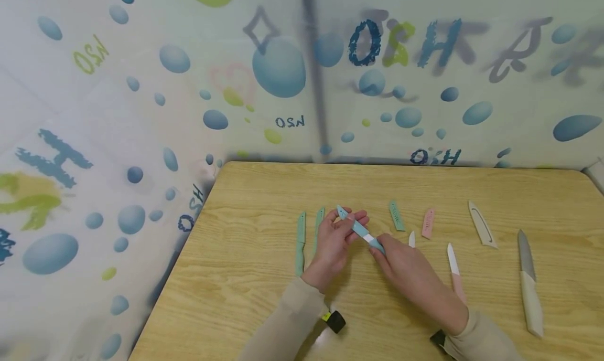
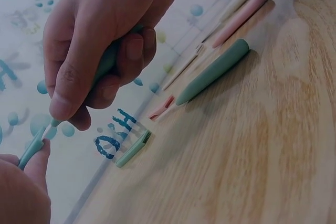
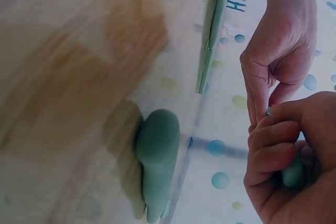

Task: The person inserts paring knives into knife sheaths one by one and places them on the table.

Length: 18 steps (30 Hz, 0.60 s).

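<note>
My left hand [image 1: 330,245] holds a light blue knife sheath [image 1: 360,230] between thumb and fingers. My right hand [image 1: 408,269] grips the light blue handle [image 1: 377,245] of a small knife. A short white stretch of blade [image 1: 368,237] shows between sheath and handle; the rest of the blade is inside the sheath. In the left wrist view, the right-hand fingers curl around the handle [image 2: 106,65]. Beneath the right arm lies a green-handled knife [image 2: 215,72], its white blade tip [image 1: 412,239] showing in the head view.
Two green sheathed knives [image 1: 301,240] lie left, one partly behind my left hand. A green sheath [image 1: 397,216], pink sheath [image 1: 428,223] and cream sheath [image 1: 481,224] lie farther back. A pink-handled knife [image 1: 455,272] and a large cream-handled knife [image 1: 531,298] lie right.
</note>
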{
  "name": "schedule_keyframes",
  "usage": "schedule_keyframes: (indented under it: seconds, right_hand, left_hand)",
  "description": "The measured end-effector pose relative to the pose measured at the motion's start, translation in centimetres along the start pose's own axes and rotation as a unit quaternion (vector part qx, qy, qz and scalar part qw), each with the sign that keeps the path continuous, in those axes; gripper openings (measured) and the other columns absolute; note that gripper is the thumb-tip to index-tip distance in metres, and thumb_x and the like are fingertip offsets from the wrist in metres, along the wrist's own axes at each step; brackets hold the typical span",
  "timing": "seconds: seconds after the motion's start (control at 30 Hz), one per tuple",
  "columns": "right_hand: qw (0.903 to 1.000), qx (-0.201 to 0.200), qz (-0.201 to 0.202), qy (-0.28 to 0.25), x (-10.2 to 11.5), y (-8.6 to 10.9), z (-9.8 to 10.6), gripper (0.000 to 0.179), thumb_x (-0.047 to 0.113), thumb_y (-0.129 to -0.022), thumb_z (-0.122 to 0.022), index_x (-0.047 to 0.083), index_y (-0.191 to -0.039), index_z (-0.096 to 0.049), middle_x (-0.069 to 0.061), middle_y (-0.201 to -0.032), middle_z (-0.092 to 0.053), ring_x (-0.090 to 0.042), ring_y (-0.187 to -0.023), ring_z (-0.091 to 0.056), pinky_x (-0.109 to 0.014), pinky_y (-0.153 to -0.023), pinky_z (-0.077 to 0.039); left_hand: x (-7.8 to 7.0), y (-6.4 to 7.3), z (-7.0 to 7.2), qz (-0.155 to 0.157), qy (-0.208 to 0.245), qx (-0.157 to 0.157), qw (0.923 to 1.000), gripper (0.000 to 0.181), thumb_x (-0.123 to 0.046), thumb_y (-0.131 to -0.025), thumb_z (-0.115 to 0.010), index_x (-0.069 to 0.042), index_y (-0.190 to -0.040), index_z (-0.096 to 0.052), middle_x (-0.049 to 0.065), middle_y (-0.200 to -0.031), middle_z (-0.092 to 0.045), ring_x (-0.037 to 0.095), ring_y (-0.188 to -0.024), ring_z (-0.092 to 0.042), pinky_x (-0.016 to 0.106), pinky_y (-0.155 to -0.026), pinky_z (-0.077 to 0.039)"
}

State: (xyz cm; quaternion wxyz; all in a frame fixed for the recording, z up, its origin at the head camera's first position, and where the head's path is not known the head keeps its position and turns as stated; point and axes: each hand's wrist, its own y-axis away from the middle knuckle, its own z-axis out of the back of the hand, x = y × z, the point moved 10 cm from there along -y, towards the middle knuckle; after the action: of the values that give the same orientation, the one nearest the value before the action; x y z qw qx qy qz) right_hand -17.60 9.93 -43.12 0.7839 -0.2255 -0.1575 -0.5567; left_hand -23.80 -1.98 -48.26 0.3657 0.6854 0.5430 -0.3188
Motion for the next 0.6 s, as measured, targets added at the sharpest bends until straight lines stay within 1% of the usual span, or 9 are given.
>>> schedule_keyframes:
  seconds: [0.1,0.27,0.43,0.6]
  right_hand:
    - [1.0000,0.001,-0.001,-0.002,0.03,-0.04,0.01,0.013,0.015,-0.102,-0.067,0.007,-0.098,-0.058,0.004,-0.071,-0.043,-0.010,-0.057,-0.040,-0.025,-0.047,-0.035]
    - [1.0000,-0.002,0.002,-0.002,0.15,-0.06,0.04,0.013,0.014,-0.102,-0.068,0.006,-0.098,-0.058,0.004,-0.071,-0.043,-0.010,-0.057,-0.039,-0.024,-0.047,-0.035]
    - [0.9999,-0.006,0.008,-0.004,0.28,-0.13,0.01,0.014,0.014,-0.102,-0.067,0.006,-0.097,-0.058,0.004,-0.070,-0.042,-0.009,-0.056,-0.039,-0.024,-0.046,-0.034]
    - [0.9998,-0.007,0.012,-0.012,0.38,-0.27,0.03,0.013,0.013,-0.102,-0.067,0.006,-0.097,-0.057,0.005,-0.069,-0.041,-0.008,-0.056,-0.038,-0.023,-0.045,-0.034]
  left_hand:
    - [0.08,0.08,-0.07,0.000,-0.002,-0.001,1.0000,0.018,0.000,-0.107,-0.052,0.008,-0.123,-0.048,0.029,-0.121,-0.069,0.029,-0.109,-0.073,0.038,-0.097,-0.057]
    - [0.14,0.19,-0.24,0.000,-0.005,0.000,1.0000,0.021,0.000,-0.107,-0.052,0.010,-0.125,-0.047,0.029,-0.121,-0.069,0.030,-0.110,-0.072,0.036,-0.095,-0.058]
    - [0.14,0.31,-0.34,-0.003,-0.012,0.000,0.9999,0.017,0.000,-0.107,-0.052,0.008,-0.122,-0.049,0.029,-0.121,-0.069,0.032,-0.111,-0.072,0.036,-0.094,-0.059]
    - [0.18,0.45,-0.65,0.000,-0.016,0.004,0.9999,0.018,-0.001,-0.107,-0.052,0.009,-0.122,-0.048,0.029,-0.121,-0.070,0.030,-0.110,-0.072,0.035,-0.094,-0.059]
